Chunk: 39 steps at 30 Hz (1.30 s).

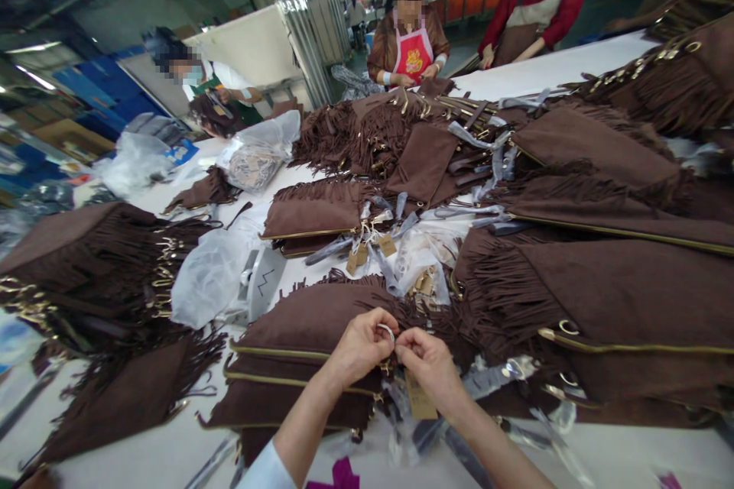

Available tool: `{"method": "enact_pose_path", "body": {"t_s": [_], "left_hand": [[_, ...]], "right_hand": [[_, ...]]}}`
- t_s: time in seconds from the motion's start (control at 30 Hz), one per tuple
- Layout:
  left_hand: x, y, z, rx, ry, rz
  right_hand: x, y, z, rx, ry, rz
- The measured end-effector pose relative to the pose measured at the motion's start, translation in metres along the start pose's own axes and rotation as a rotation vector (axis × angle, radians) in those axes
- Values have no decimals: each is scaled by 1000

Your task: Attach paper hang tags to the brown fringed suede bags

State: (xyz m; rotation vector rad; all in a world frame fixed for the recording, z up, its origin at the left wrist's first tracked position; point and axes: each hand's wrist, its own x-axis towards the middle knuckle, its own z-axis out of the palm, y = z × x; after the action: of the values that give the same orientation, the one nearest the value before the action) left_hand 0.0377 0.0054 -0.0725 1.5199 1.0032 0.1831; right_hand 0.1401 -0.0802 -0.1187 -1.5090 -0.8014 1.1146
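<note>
My left hand (361, 342) is closed, pinching a small metal ring (386, 331) at the top edge of a brown fringed suede bag (292, 351) lying in front of me. My right hand (427, 361) is closed too, its fingertips pinched right beside the ring, touching the left hand. A tan paper tag (420, 399) hangs just below my right hand. The bag has gold zips (269, 355) running along its edge and lies on a stack of like bags.
Piles of brown fringed bags (602, 290) cover the white table (579, 61), with more at left (86, 260). Clear plastic bags (209, 275) and loose tags (372, 248) lie mid-table. Three other people (410, 38) work at the far side.
</note>
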Motion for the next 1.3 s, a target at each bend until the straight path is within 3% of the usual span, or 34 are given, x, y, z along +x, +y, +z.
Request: {"method": "enact_pose_path", "body": {"t_s": [0.9,1.1,1.3], "left_hand": [[0,0,-4,207,73,116],[-3,3,-1,260,134,83],[-2,14,2,114,99,-35]], "right_hand": [[4,-8,2,125,-10,103],[3,-12,-1,133,10,125],[4,-12,-6,79,18,83]]}}
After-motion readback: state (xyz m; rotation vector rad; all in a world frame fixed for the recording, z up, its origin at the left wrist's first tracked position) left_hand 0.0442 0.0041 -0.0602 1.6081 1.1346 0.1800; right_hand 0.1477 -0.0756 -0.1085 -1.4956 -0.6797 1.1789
